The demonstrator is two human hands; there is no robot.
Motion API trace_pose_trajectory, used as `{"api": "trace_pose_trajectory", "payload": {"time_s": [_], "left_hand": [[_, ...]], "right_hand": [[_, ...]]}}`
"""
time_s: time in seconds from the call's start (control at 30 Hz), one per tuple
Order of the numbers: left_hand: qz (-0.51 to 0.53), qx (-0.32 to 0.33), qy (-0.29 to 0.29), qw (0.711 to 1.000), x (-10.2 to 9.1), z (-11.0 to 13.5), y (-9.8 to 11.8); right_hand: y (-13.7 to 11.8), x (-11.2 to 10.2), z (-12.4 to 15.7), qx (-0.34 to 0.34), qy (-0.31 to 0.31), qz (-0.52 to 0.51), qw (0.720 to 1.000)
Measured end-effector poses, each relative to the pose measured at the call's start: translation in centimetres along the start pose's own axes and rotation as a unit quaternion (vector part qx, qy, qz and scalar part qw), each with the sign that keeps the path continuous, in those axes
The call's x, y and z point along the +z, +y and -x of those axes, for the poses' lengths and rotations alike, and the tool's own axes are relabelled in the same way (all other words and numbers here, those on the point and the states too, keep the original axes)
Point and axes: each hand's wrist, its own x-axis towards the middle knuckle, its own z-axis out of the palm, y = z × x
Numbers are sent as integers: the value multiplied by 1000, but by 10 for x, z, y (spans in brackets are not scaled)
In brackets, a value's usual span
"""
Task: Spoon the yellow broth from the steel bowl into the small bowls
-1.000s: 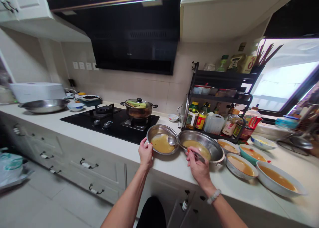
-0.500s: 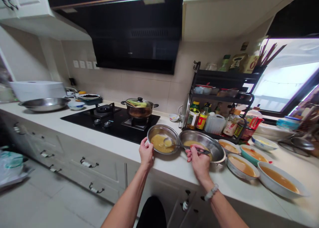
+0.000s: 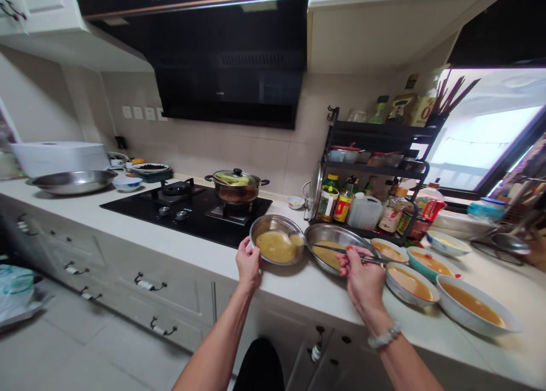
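Observation:
My left hand (image 3: 248, 261) grips the near rim of a small steel pan (image 3: 273, 227) that holds yellow-brown liquid and rests on the white counter. My right hand (image 3: 362, 274) is closed on the handle of a metal ladle (image 3: 336, 248). The ladle's bowl is down in the larger steel basin (image 3: 341, 233) just to the right, which holds the same liquid. The pan and the basin touch side by side at the counter's front.
Several filled bowls (image 3: 409, 283) line the counter to the right. A black rack (image 3: 375, 163) of bottles stands behind them. A lidded pot (image 3: 236, 186) sits on the black hob (image 3: 187, 212). A wide steel pan (image 3: 70, 180) lies far left.
The ladle has moved right, from over the small pan into the larger basin, and my right hand has shifted right with it. My left hand has stayed on the pan's rim.

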Motion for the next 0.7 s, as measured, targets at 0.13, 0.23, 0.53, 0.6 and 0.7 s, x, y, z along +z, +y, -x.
{"api": "trace_pose_trajectory", "payload": {"time_s": [0.13, 0.23, 0.53, 0.6, 0.7], "left_hand": [[0, 0, -2, 1000, 1, 1, 2], [1, 5, -4, 1000, 0, 1, 3], [2, 5, -5, 1000, -1, 0, 0], [3, 4, -7, 1000, -1, 0, 0], [2, 11, -12, 1000, -1, 1, 1]], "right_hand": [[-9, -23, -13, -47, 26, 33, 998], [-11, -43, -21, -89, 33, 95, 991], [-9, -79, -10, -286, -90, 320, 899], [-11, -78, -6, -334, -123, 335, 872], [-12, -68, 1, -334, -134, 311, 879]]}}
